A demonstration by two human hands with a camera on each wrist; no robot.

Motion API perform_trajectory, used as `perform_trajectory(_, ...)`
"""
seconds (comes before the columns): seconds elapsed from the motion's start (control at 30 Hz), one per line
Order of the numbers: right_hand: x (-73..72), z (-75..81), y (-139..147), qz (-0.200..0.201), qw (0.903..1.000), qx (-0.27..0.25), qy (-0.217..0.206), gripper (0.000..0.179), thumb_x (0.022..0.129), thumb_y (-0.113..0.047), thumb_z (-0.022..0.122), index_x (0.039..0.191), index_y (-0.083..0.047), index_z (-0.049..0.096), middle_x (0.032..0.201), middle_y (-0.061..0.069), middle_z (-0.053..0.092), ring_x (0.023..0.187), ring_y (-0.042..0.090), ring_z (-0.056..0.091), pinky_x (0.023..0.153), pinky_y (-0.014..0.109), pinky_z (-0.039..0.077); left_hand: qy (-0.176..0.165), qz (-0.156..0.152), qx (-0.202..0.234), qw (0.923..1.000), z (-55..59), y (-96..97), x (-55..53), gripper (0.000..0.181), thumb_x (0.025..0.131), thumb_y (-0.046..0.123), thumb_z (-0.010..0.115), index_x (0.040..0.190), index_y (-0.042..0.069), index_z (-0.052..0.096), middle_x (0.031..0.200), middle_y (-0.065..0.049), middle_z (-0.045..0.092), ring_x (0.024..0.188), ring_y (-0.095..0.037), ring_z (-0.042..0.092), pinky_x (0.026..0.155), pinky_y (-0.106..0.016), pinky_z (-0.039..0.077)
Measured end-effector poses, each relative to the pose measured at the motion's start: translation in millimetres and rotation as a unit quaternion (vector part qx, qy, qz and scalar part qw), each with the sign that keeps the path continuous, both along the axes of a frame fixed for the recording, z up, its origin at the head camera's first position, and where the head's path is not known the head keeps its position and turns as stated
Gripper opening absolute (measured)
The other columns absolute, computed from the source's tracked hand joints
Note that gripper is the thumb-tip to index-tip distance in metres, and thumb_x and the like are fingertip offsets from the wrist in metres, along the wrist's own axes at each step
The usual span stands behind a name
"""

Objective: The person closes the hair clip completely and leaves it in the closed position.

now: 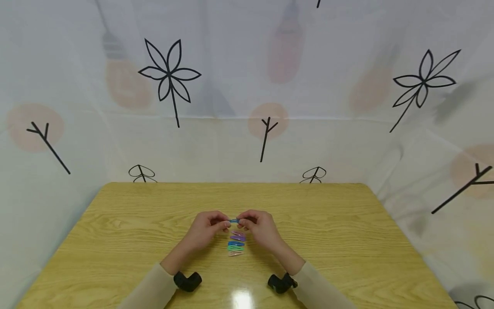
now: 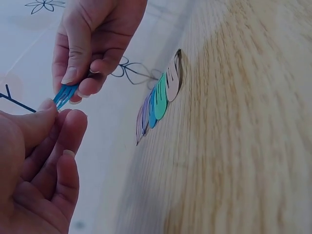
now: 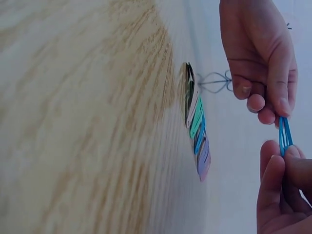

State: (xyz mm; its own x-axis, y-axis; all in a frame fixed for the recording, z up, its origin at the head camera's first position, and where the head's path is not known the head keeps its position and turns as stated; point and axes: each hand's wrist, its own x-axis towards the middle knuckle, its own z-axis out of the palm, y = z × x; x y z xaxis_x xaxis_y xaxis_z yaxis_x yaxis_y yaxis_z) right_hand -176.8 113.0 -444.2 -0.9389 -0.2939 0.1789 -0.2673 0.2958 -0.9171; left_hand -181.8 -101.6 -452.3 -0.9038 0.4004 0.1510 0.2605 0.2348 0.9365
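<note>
A blue snap hair clip (image 1: 233, 221) is held just above the table between both hands. My left hand (image 1: 203, 231) pinches one end between thumb and fingers, and my right hand (image 1: 264, 228) pinches the other. In the left wrist view the slotted body of this hair clip (image 2: 64, 95) shows between the fingertips. Right below the hands, a column of hair clips lies on the table: pink (image 1: 238, 233), purple (image 1: 238, 238), blue (image 1: 236, 243), green (image 1: 236, 248) and pale pink (image 1: 236, 253), nearest the body.
The wood-grain table (image 1: 146, 223) spreads to both sides of the arms. A white cloth (image 1: 216, 146) with plant drawings hangs behind and beside it. Black wrist straps (image 1: 187, 282) sit at both sleeves. Light glares off the table's front edge.
</note>
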Motion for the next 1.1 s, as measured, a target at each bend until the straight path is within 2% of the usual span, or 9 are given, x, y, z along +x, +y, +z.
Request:
perform_trajectory(0.23,-0.4,-1.0,1,0.007,0.9999,-0.003,-0.015,0.013,0.098,0.005,0.058,0.098,0.002,0.071,0.083,0.01,0.071,0.078,0.028,0.069,0.071,0.043,0.056,0.008,-0.007,0.002,0.9999,-0.4,0.6,-0.5,0.017,0.1,0.012,0.062,0.1,-0.002,0.071,0.087,-0.015,0.069,0.08,-0.033,0.067,0.072,-0.042,0.055)
perform_trajectory(0.5,-0.6,-2.3,4,0.018,0.9994,-0.006,-0.03,0.012,0.098,0.003,0.058,0.096,0.003,0.07,0.084,0.011,0.071,0.078,0.029,0.069,0.07,0.042,0.056,0.008,-0.009,-0.017,0.9998,-3.2,2.1,-2.0,0.016,0.1,0.011,0.06,0.098,-0.002,0.071,0.085,-0.012,0.069,0.077,-0.03,0.067,0.069,-0.038,0.055)
perform_trajectory(0.7,-3.5,-5.2,4,0.004,0.999,-0.028,-0.036,0.013,0.098,0.004,0.058,0.097,0.004,0.071,0.083,0.013,0.071,0.079,0.031,0.07,0.072,0.042,0.057,0.002,0.006,0.001,1.0,-3.5,3.4,-3.7,0.017,0.099,0.014,0.064,0.099,-0.001,0.072,0.087,-0.014,0.069,0.077,-0.032,0.067,0.07,-0.04,0.054)
perform_trajectory(0.77,-5.3,-7.5,4,-0.004,0.999,-0.028,-0.035,0.013,0.097,0.004,0.059,0.097,0.003,0.071,0.084,0.014,0.071,0.08,0.031,0.07,0.071,0.041,0.057,0.009,0.02,-0.002,0.9998,-4.9,3.9,-4.5,0.015,0.097,0.016,0.066,0.099,0.003,0.073,0.088,-0.01,0.07,0.076,-0.029,0.066,0.069,-0.038,0.054)
perform_trajectory(0.93,-8.4,-11.1,7,-0.02,0.9992,-0.009,-0.035,0.011,0.097,0.002,0.061,0.097,0.0,0.073,0.09,0.012,0.071,0.082,0.028,0.069,0.07,0.036,0.057,0.037,0.055,-0.049,0.9966,-8.9,5.3,-6.9,0.007,0.095,0.021,0.071,0.098,0.018,0.076,0.089,0.005,0.07,0.074,-0.017,0.061,0.067,-0.03,0.05)
perform_trajectory(1.1,-10.9,-11.9,8,-0.036,0.9976,0.056,-0.018,0.009,0.095,-0.007,0.067,0.096,-0.009,0.076,0.093,0.001,0.071,0.086,0.017,0.064,0.075,0.033,0.053,0.044,0.052,-0.073,0.995,-13.3,5.0,-13.1,0.006,0.094,0.022,0.072,0.098,0.021,0.076,0.09,0.01,0.07,0.076,-0.013,0.06,0.068,-0.03,0.05)
